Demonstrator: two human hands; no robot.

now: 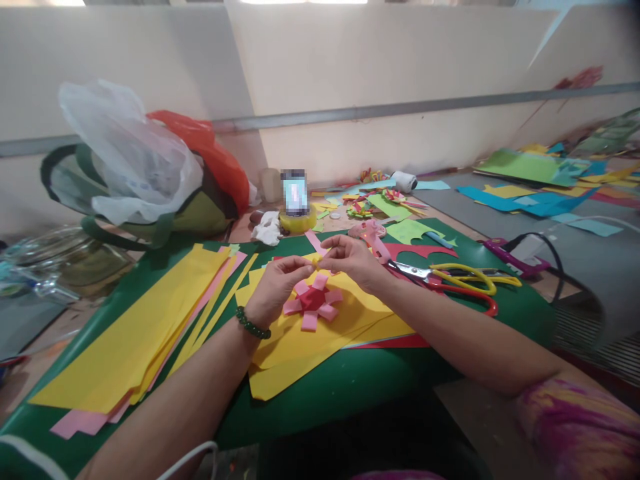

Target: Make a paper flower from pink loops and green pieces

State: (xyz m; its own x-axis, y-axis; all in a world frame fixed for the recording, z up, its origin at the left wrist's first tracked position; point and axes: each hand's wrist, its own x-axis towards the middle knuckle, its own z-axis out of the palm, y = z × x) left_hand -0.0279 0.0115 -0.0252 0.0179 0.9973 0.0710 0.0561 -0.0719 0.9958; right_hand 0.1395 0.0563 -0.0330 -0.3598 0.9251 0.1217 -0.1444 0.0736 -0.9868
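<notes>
Both of my hands meet over a pile of yellow paper sheets (pixel 320 340). My left hand (pixel 280 283), with a green bead bracelet (pixel 251 325) at the wrist, pinches a small yellow paper piece (pixel 317 260). My right hand (pixel 350 260) pinches the same piece from the other side. Just below the fingers lies a pink paper flower (pixel 314 301) with a red centre, resting on the yellow sheets.
A green sheet (pixel 360 387) covers the table. Long yellow and pink paper strips (pixel 145 327) lie at the left. Scissors with yellow and red handles (pixel 465 283) lie at the right, near a pink glue gun (pixel 373 235). Plastic bags (pixel 140 167), a phone on a tape roll (pixel 296 200) and scraps stand behind.
</notes>
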